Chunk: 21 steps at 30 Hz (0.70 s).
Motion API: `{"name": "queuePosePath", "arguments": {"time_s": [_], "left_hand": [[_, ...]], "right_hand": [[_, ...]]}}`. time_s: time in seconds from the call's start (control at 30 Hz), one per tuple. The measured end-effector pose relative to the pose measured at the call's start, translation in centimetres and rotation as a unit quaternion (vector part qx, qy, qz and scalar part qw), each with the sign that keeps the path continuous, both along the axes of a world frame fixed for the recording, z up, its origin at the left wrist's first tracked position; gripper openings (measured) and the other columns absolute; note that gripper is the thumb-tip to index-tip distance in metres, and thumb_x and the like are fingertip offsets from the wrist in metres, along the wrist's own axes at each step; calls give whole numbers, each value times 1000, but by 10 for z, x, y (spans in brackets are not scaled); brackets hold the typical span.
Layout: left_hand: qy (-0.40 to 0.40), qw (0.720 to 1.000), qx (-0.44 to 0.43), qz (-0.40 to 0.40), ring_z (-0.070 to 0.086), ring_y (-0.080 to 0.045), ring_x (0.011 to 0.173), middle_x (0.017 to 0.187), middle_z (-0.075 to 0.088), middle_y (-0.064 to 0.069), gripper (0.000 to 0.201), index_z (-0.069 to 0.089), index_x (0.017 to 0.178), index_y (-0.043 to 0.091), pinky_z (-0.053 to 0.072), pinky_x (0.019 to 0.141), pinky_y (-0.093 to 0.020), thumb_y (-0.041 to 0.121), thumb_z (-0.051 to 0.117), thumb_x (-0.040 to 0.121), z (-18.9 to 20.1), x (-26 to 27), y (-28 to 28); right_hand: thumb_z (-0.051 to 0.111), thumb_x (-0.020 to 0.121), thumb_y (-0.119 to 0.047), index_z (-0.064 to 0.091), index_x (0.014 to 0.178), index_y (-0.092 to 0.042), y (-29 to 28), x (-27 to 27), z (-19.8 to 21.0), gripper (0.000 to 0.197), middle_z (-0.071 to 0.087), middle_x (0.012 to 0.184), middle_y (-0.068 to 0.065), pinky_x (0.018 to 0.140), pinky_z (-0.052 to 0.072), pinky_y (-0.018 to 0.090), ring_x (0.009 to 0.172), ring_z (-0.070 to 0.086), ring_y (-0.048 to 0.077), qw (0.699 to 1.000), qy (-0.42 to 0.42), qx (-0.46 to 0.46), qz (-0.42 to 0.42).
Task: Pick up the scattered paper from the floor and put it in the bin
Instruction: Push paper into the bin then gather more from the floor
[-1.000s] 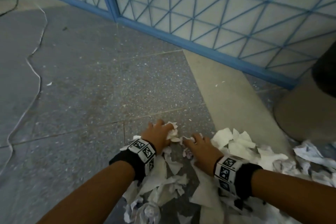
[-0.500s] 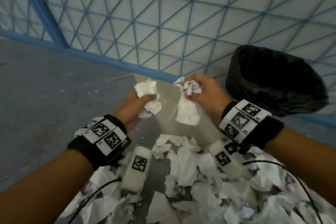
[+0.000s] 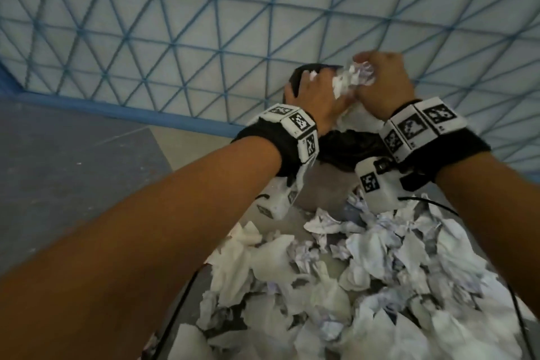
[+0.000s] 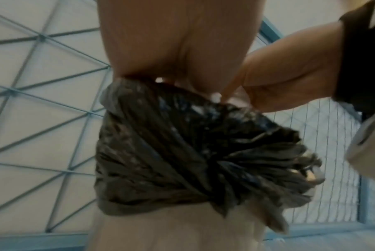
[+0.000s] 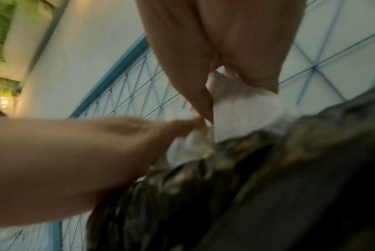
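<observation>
Both hands are raised over the bin point(image 3: 347, 149), which has a crumpled black liner point(image 4: 193, 152) and a beige body point(image 4: 171, 229). My right hand point(image 3: 372, 67) grips a wad of crumpled white paper point(image 3: 353, 79), which hangs just above the liner point(image 5: 225, 186) in the right wrist view as paper point(image 5: 242, 105). My left hand point(image 3: 306, 80) is close beside it, its fingers curled round a smaller piece of paper point(image 5: 188, 146) at the bin's rim. A big pile of scattered paper point(image 3: 350, 272) lies on the floor below my wrists.
A pale wall panel with a blue lattice point(image 3: 175, 23) stands right behind the bin. Grey floor point(image 3: 73, 169) stretches to the left. Thin black cables point(image 3: 181, 301) hang from my wrist cameras across the paper pile.
Both hands have lifted paper off the floor and carried it up and to the right, from beside the bin to over its mouth. The view has swung towards the bin.
</observation>
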<state>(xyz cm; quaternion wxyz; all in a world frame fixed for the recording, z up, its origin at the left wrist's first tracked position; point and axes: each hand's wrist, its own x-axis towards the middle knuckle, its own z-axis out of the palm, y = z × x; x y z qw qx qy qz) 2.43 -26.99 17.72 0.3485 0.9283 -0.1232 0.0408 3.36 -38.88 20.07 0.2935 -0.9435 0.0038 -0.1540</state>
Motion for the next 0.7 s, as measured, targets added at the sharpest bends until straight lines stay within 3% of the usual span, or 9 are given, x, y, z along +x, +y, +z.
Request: {"name": "queuePosePath", "arguments": {"time_s": [0.07, 0.17, 0.23, 0.3, 0.4, 0.47, 0.53, 0.63, 0.7], "left_hand": [[47, 984, 168, -39, 15, -26, 146, 150, 36, -6, 63, 35, 137, 15, 1, 117, -56, 56, 40, 90, -7, 6, 4], [39, 987, 141, -66, 18, -23, 146, 153, 34, 0, 63, 32, 142, 23, -1, 117, -55, 55, 43, 89, 6, 6, 16], [-5, 997, 67, -46, 34, -21, 139, 147, 42, -2, 61, 37, 139, 22, 12, 119, -50, 49, 46, 86, 15, -2, 32], [-44, 998, -27, -21, 44, -21, 132, 141, 50, -6, 60, 45, 134, 14, 25, 116, -40, 38, 46, 79, 15, -18, 57], [-42, 998, -51, -1, 46, -22, 129, 136, 51, -13, 54, 53, 126, 6, 27, 106, -24, 25, 48, 76, -14, -54, 120], [29, 998, 31, 39, 41, -26, 133, 141, 44, -15, 46, 56, 123, 11, 27, 110, -29, 24, 55, 79, -53, -82, 174], [152, 972, 148, 97, 29, -32, 140, 151, 29, -17, 46, 54, 127, 22, 26, 115, -42, 23, 63, 82, -97, -117, 231], [309, 908, 218, 180, 10, -38, 144, 157, 9, -18, 60, 41, 135, 37, 21, 115, -54, 36, 66, 80, -143, -180, 298], [364, 877, 221, 221, -1, -39, 146, 157, -1, -19, 75, 28, 139, 42, 11, 119, -54, 46, 68, 76, -156, -213, 324]], "right_hand": [[61, 79, -14, 46, 133, -14, -5, 2, -5, 56, 47, 139, 14, 105, 39, 33, 125, 48, 29, 995, 96, 9, 9], [57, 77, -4, 39, 138, -15, 0, 5, -2, 65, 48, 139, 13, 96, 47, 33, 121, 50, 24, 978, 151, 144, 22], [56, 80, -11, 39, 137, -17, 11, 2, 2, 60, 46, 140, 13, 104, 43, 34, 124, 48, 25, 981, 112, 160, 18], [51, 84, -16, 44, 132, -17, 30, -13, 5, 49, 43, 140, 12, 107, 34, 27, 127, 44, 25, 996, 16, 87, 19], [47, 75, -14, 55, 115, -10, 79, -55, -11, 41, 54, 120, 17, 99, 33, 28, 113, 47, 25, 982, -97, 50, 151], [48, 73, -13, 60, 107, -8, 117, -72, -48, 37, 57, 112, 18, 96, 32, 30, 109, 48, 28, 962, -26, 0, 273], [55, 78, -14, 60, 111, -14, 149, -82, -94, 34, 52, 121, 16, 106, 33, 39, 119, 45, 34, 929, 125, -62, 343], [61, 84, -28, 44, 131, -26, 178, -95, -152, 51, 33, 143, 15, 114, 27, 43, 133, 31, 37, 874, 310, -138, 347], [59, 83, -45, 28, 141, -33, 189, -99, -180, 66, 18, 151, 17, 117, 19, 43, 141, 18, 36, 843, 362, -187, 351]]}}
